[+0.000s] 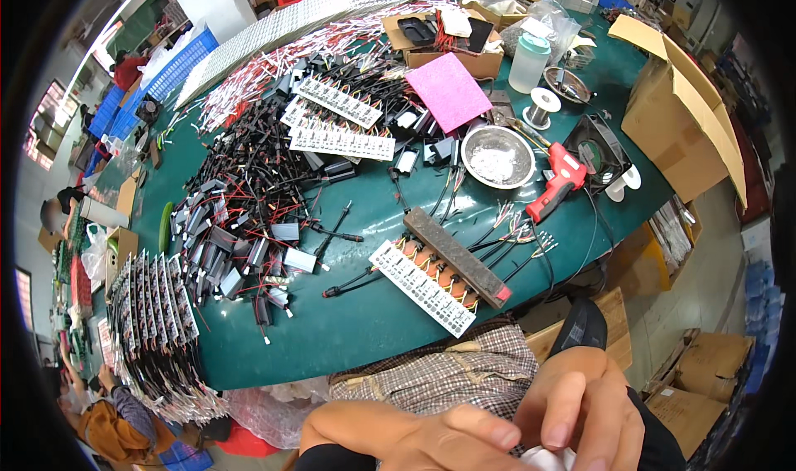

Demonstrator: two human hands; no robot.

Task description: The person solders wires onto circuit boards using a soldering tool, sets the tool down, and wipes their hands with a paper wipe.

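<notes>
Both my hands are close together at the lower edge, in front of my lap. The fingers of my right hand (pixel 593 405) curl around a small, crumpled white thing (pixel 549 457), mostly hidden, whose kind I cannot make out. Against the same white thing lies my left hand (pixel 444 438), with its thumb toward the right hand and its other fingers largely out of sight. Beyond them on the table, a white circuit-board panel (pixel 421 288) with wires soldered along it rests beside a dark bar (pixel 456 257). Black cables with bared coloured ends (pixel 506 235) fan out behind the bar.
A red-and-black soldering gun (pixel 560 181) lies by a metal bowl (pixel 497 157) and a solder spool (pixel 543 106). Piled black cable parts (pixel 249 172) cover the left, with more board panels (pixel 344 142) on top. A small fan (pixel 597 149) and cardboard box (pixel 676 110) stand right.
</notes>
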